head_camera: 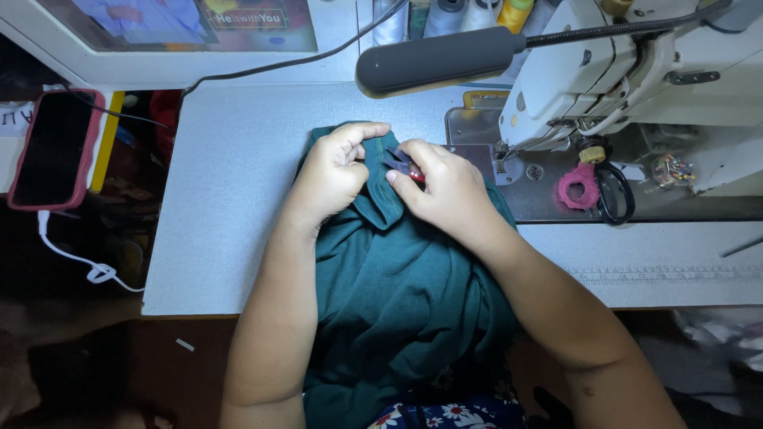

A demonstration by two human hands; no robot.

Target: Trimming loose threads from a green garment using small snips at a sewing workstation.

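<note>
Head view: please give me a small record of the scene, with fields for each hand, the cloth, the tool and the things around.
left hand: pinches a folded edge of the green cloth
right hand: holds small thread snips at that edge
green cloth: bunched on the grey table, hanging toward the lap
behind: white sewing machine, lamp
right: black scissors, pink ring
far left: phone on a cable

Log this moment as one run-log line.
left hand: pinching green garment edge | right hand: holding small thread snips at seam | site: sewing table
</note>
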